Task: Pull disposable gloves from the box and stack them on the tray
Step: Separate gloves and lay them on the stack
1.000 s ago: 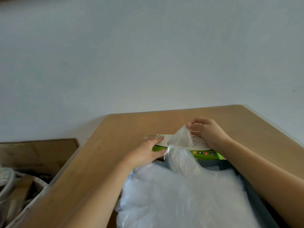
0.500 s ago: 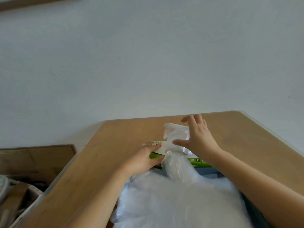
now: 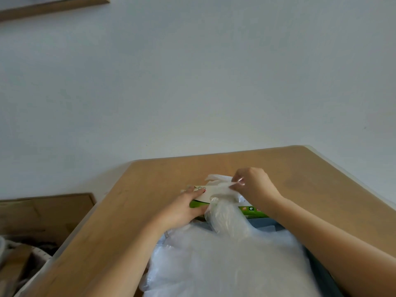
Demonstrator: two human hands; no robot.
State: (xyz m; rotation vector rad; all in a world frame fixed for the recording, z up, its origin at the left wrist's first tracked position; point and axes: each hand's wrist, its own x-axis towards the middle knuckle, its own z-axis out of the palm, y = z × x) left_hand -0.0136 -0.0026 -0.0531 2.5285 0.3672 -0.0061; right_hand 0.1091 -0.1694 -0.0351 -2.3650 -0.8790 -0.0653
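A green and white glove box point(image 3: 200, 202) lies on the wooden table point(image 3: 132, 215). My left hand point(image 3: 184, 207) holds its near left end, thumb on the front and fingers on top. My right hand point(image 3: 252, 185) pinches a clear plastic glove point(image 3: 218, 182) that sticks up out of the box. A crumpled glove point(image 3: 227, 219) hangs from the box front onto a big heap of clear gloves point(image 3: 225, 266). The heap covers most of the dark blue tray point(image 3: 265, 224), of which only the far and right rims show.
The table's left edge drops off to a cardboard box point(image 3: 42, 213) and clutter on the floor. A plain pale wall rises behind the table, with a wooden frame point(image 3: 53, 5) at the top left. Bare tabletop lies to the left and far side.
My right hand went from open fingers over the glove to pinching it above the box. The camera tilted up a little. My left hand stayed on the box.
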